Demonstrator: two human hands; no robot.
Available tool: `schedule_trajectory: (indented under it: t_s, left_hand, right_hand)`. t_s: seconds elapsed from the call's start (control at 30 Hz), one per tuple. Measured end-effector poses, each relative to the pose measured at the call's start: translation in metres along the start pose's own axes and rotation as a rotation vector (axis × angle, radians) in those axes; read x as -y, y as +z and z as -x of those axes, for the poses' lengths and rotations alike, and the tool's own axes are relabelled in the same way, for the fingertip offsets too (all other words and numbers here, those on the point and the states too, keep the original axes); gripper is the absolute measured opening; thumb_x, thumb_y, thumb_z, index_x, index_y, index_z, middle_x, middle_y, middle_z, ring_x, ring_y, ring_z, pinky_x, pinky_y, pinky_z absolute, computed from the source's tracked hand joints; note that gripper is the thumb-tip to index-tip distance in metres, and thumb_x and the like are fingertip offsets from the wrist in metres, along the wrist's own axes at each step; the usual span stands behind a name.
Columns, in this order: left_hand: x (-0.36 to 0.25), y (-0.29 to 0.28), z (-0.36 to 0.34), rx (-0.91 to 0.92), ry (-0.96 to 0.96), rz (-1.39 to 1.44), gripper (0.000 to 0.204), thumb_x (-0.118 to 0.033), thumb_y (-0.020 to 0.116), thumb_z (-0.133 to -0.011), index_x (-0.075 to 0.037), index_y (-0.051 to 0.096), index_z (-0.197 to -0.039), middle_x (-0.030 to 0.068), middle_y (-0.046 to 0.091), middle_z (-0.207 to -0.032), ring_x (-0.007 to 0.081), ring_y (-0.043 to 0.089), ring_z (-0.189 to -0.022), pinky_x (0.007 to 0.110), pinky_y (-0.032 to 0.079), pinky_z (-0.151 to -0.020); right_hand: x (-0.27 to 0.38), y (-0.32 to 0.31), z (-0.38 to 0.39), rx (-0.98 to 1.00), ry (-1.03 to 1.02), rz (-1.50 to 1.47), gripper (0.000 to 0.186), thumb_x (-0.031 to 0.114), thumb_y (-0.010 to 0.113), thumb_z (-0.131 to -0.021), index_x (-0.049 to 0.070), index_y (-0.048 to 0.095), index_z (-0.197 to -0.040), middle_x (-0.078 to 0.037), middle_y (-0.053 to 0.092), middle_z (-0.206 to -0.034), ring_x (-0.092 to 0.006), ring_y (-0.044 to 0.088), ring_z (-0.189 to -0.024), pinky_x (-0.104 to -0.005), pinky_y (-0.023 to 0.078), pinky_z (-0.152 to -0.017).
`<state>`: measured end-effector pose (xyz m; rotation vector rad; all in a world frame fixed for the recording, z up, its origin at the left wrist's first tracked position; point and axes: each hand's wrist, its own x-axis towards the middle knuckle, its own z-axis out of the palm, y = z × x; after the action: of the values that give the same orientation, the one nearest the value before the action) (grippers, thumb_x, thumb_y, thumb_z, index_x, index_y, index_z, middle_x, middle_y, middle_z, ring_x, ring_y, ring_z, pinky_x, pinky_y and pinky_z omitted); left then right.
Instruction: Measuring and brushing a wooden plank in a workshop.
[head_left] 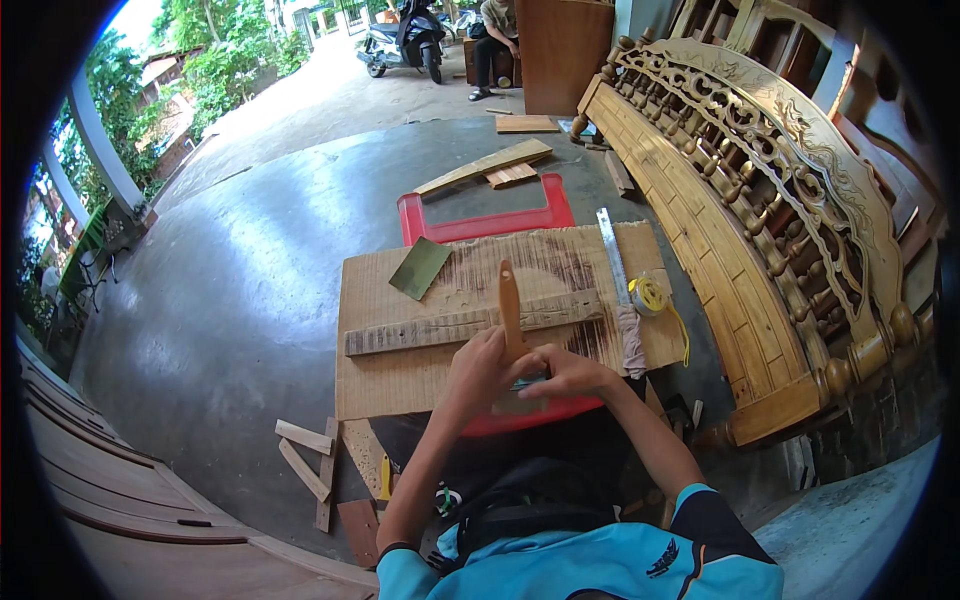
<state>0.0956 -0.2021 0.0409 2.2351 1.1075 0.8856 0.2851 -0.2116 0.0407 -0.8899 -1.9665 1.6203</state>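
My left hand [480,365] is closed on the wooden handle of a paintbrush [507,300], which stands handle-up with its head low and partly hidden. My right hand [565,372] is at the brush's lower end, its fingers curled against it. Both are over the near edge of a worn cardboard sheet [385,390]. On it lie a marked wooden strip [400,336], a green square of sandpaper-like sheet [420,268], a steel rule [612,260] with cloth round its near end [630,340], and a yellow tape measure [648,296].
A red plastic stool [410,215] shows beyond the cardboard. Carved wooden furniture [720,270] fills the right side; a panelled wooden surface [120,470] lies lower left. Offcuts [310,440] rest on the concrete floor [220,300]. A scooter [405,50] and a seated person [495,50] are at the back.
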Motion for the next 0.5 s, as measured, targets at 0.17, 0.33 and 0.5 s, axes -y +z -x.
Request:
schedule_trajectory:
  t_s: [0.17,0.33,0.5]
  left_hand:
    - [0.042,-0.017,-0.024,-0.056,0.208,-0.095,0.053,-0.039,0.069,-0.077,-0.007,0.057,-0.117,0.0148,0.058,-0.105,0.0318,0.051,-0.107,0.043,0.037,-0.094]
    - [0.067,-0.019,-0.027,-0.069,0.172,-0.368,0.048,-0.040,0.073,-0.072,-0.013,0.063,-0.111,0.0063,0.059,-0.103,0.0271,0.050,-0.107,0.041,0.035,-0.097]
    - [0.068,-0.016,-0.027,-0.088,0.119,-0.371,0.044,-0.040,0.074,-0.071,-0.014,0.067,-0.105,0.0037,0.061,-0.100,0.0242,0.052,-0.103,0.040,0.038,-0.094]
  right_hand:
    - [-0.001,0.001,0.007,-0.380,0.065,0.010,0.033,0.017,0.064,-0.086,0.001,0.060,-0.115,-0.009,0.065,-0.098,-0.0148,0.062,-0.087,-0.0277,0.050,-0.073]
    - [-0.014,-0.038,0.008,-1.126,-0.251,0.675,0.044,0.004,0.061,-0.081,0.004,0.052,-0.125,-0.016,0.060,-0.112,-0.0314,0.061,-0.100,-0.0379,0.047,-0.089]
    - [-0.019,-0.046,0.013,-0.764,-0.095,0.817,0.044,0.005,0.063,-0.077,0.003,0.055,-0.120,-0.021,0.061,-0.108,-0.0361,0.061,-0.097,-0.0411,0.049,-0.084]
